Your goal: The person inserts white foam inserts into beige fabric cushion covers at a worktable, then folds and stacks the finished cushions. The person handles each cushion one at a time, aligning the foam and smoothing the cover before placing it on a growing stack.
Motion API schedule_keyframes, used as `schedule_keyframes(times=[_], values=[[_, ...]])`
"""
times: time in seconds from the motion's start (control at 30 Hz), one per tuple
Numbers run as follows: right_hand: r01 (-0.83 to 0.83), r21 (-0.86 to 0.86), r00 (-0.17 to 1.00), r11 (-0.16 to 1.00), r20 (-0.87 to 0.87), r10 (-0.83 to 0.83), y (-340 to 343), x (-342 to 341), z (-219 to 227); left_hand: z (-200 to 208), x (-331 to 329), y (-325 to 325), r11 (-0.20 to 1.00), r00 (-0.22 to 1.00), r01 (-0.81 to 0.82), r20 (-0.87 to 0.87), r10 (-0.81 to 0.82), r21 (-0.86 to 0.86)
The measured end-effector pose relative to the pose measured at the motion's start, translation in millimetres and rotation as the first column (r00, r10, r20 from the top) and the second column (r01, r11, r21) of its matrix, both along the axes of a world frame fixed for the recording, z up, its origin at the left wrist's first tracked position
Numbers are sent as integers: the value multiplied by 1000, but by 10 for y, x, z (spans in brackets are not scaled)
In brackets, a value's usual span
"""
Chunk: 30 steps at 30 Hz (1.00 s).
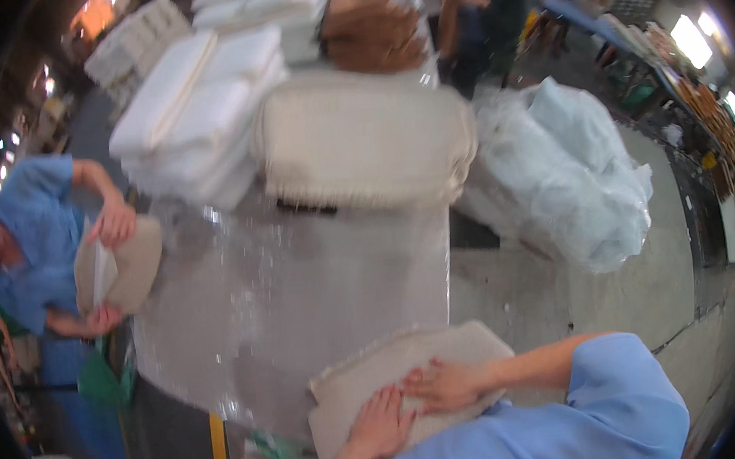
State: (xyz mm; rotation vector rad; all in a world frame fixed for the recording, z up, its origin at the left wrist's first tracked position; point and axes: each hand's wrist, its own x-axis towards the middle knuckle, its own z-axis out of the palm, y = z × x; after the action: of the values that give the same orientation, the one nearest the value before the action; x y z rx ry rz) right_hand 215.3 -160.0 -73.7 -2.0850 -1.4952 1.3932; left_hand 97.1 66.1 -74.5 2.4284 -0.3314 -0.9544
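From where I'm standing, the person in the light blue short-sleeved top (614, 400) is leaning over a wide, flat beige fabric piece with curved edges (454, 343), which is lying at the near end of a grey, glossy, plastic-covered surface (211, 319). The left hand (381, 424) is resting palm down on the fabric, its fingers extended and loosely spread, gripping nothing. The right hand (445, 386) is reaching across from the right and lying flat beside it, its fingers also extended and open; the fingertips of the two hands are nearly meeting. Whether the fabric is lying in one layer or several, I cannot tell.

Farther up the surface, a thick, oblong stack of beige fabric (368, 130) is sitting near the middle, with a pile of white folded fabric (193, 96) standing just to its left and a rumpled brown stack (371, 26) behind it. To the right, a bulky, translucent plastic bundle (570, 170) is bulging beside the surface's edge.

On the left, a co-worker in a blue shirt (33, 208) is holding a rounded beige piece (141, 260) with both hands. Another person in a dark top (498, 25) is standing beyond the far end, blurred.
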Motion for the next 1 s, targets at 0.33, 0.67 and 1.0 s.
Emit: schedule_keyframes(times=[0.33, 0.67, 1.0], values=[[35, 49, 999, 998, 13, -36, 70, 57, -145, -47, 228, -59, 989, 987, -142, -76, 144, 29], [128, 77, 991, 989, -53, -124, 184, 218, -333, -197, 356, 119, 906, 925, -375, -152, 350, -198], [638, -376, 745, 672, 80, -662, -785, 426, 286, 438, -363, 655, 815, 858, -418, -118, 499, 402]])
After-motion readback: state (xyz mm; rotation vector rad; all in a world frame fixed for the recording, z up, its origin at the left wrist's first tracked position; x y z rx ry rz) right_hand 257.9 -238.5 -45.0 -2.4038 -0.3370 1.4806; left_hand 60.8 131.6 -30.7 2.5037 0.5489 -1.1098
